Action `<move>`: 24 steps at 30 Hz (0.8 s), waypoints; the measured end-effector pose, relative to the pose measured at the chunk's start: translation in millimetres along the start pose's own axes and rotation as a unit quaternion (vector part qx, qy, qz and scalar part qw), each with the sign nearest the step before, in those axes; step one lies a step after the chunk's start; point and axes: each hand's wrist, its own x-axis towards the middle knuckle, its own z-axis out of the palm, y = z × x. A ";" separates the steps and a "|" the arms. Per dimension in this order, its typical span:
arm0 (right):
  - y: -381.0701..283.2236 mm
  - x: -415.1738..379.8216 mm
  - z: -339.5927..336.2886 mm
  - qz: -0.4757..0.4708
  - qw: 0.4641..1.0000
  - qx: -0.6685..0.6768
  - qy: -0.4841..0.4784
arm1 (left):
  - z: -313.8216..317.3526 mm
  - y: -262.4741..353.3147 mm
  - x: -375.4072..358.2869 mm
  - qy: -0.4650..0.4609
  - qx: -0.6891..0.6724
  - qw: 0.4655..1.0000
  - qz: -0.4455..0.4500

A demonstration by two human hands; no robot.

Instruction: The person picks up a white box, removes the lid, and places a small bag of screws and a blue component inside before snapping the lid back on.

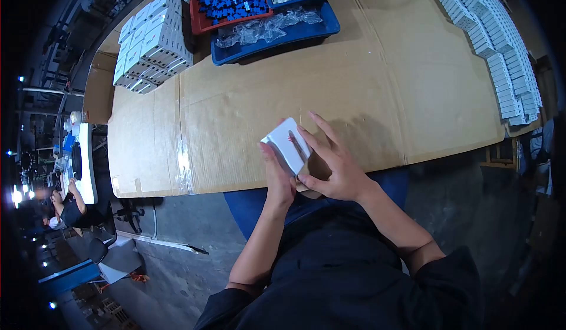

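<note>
A small white box (287, 142) with a dark and reddish print on its face is held tilted above the near edge of the table. My left hand (278, 175) is closed around its left side, with the thumb along the edge. My right hand (339, 166) grips the lower right end, where brown cardboard shows, perhaps an end flap. Its thumb and one finger touch the box there, while another finger is raised clear. What lies inside the box is hidden.
Cardboard (247, 106) covers the table. White boxes (154, 44) are stacked at left, and long rows of white boxes (501, 53) stand at right. At the back are a red bin (194, 5) of blue pieces and blue bins (277, 50) with clear bags and white parts. Another person (79, 212) sits far left.
</note>
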 end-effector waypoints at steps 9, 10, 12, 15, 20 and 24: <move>15.7 1.3 7.6 -0.074 0.996 -0.048 0.001 | 13.3 0.8 -14.9 -0.045 -0.110 0.979 -0.167; 16.1 1.1 9.3 -0.072 0.996 -0.044 -0.001 | 15.0 1.6 -15.3 -0.044 -0.113 0.979 -0.163; 16.2 2.3 7.3 -0.106 0.986 -0.125 0.020 | 15.1 1.3 -15.1 -0.044 -0.117 0.979 -0.160; 11.6 2.5 7.1 -0.126 0.976 -0.169 0.051 | 14.3 0.0 -15.1 -0.051 -0.123 0.978 -0.163; 20.5 1.6 16.8 -0.148 0.979 -0.096 0.098 | 18.6 2.6 -14.3 -0.059 -0.118 0.978 -0.163; 25.0 -5.9 25.1 -0.149 0.980 -0.057 0.119 | 15.3 0.8 -19.2 -0.061 -0.088 0.979 -0.171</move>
